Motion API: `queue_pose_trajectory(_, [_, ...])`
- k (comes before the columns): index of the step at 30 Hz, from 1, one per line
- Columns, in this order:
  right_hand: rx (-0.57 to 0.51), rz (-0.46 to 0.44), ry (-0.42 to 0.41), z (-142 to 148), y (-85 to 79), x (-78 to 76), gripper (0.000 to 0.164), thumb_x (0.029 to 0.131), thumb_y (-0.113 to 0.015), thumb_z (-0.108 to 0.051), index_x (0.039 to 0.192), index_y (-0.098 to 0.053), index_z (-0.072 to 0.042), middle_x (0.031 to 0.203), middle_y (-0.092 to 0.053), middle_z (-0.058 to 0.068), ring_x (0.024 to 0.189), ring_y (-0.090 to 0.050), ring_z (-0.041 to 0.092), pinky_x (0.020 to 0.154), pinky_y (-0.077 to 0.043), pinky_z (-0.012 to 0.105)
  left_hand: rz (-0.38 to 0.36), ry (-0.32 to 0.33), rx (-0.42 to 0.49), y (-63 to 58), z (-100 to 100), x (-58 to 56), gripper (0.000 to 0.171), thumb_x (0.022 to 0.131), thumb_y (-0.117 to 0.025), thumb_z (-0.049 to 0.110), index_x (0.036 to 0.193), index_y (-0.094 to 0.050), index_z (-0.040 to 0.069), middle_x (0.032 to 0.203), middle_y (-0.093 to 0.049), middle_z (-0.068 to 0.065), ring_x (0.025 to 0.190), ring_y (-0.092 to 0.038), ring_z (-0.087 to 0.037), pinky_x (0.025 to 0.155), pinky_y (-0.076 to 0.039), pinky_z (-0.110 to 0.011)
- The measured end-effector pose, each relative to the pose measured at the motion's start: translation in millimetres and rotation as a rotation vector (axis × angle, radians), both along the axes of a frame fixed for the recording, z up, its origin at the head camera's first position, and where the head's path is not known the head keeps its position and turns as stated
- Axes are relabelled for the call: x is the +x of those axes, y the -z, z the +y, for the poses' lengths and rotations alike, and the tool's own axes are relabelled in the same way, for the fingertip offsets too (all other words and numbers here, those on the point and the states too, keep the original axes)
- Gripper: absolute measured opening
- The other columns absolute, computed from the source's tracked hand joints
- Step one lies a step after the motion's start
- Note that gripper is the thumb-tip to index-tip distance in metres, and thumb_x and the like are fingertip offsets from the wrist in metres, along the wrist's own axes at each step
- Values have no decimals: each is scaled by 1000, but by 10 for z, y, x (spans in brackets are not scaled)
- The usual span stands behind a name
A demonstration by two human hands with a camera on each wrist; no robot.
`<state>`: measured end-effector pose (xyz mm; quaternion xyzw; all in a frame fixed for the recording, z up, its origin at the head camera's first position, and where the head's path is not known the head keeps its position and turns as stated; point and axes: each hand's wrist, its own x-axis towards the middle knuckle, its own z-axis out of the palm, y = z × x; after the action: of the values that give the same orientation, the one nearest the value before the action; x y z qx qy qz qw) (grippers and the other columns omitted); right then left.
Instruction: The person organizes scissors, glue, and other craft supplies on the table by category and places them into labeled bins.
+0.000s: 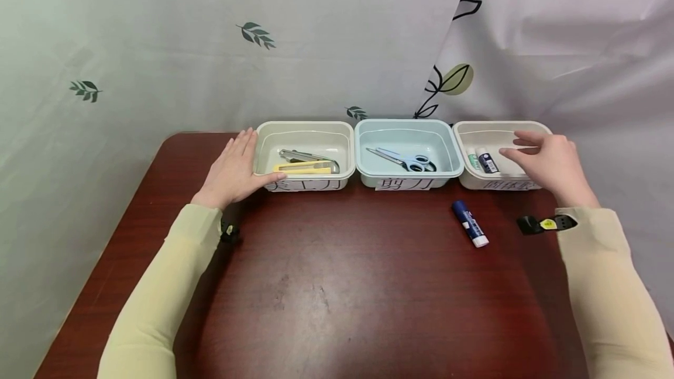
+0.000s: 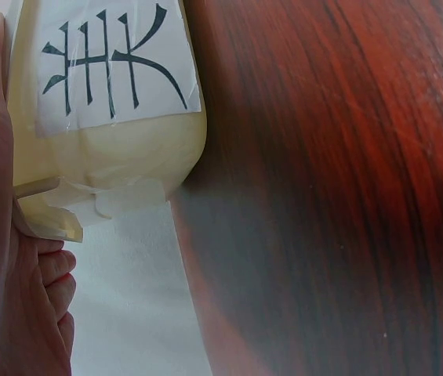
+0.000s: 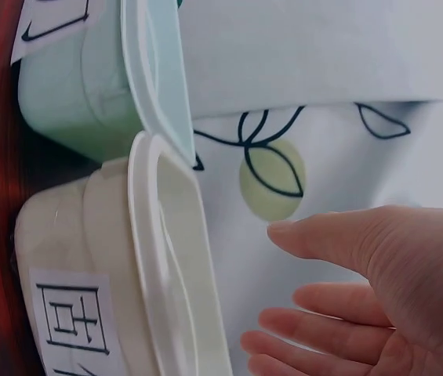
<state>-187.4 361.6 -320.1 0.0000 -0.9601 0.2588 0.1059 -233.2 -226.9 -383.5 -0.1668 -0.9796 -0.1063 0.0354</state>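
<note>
My left hand [image 1: 231, 168] rests against the left corner of a cream bin [image 1: 302, 124], fingers straight along its side and thumb at the front rim. A yellow utility knife [image 1: 302, 167] and a grey utility knife [image 1: 305, 154] lie in that bin. Over the right-hand cream bin [image 1: 505, 126], my right hand [image 1: 553, 162] hovers with its fingers apart and nothing between them; the right wrist view shows the same hand [image 3: 393, 290] beside the bin's rim. Inside are a green-and-white glue stick [image 1: 474, 161] and a navy one with a white cap [image 1: 487, 161].
Between the cream bins stands a light blue bin [image 1: 405, 124] holding scissors [image 1: 416, 164]. Paper labels with Chinese writing are taped to all three fronts. A blue glue stick [image 1: 470, 224] lies on the dark red table [image 1: 368, 285]. A patterned curtain [image 1: 337, 34] hangs behind.
</note>
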Motion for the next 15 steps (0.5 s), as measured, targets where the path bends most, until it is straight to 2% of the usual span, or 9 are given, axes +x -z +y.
queue_pose_trajectory(5, [-6, 23, -8, -77, -50, 68, 59, 93, -74, -39, 134, -65, 2, 120, -69, 24, 73, -41, -33, 73, -38, 21, 4, 1, -3, 7, -6, -11, 121, 87, -55, 79, 160, -11, -8, 166, -13, -25, 154, -9, -35, 124, -5, -45])
queue_pose_trajectory(11, [-39, 41, -22, -155, -137, 165, 61, 92, -75, -41, 136, -64, 0, 122, -68, 23, 75, -44, -31, 66, -39, 5, 6, 1, -4, 12, -13, -16, 122, 87, -55, 79, 160, -10, -8, 166, -12, -25, 154, -9, -36, 124, -4, -45])
queue_pose_trajectory(15, [-52, 57, -32, -180, -162, 214, 60, 92, -76, -39, 136, -64, -1, 121, -68, 24, 76, -45, -30, 66, -39, 2, 8, 1, -4, 11, -13, -19, 121, 87, -55, 79, 160, -10, -8, 166, -12, -25, 154, -9, -36, 124, -4, -45])
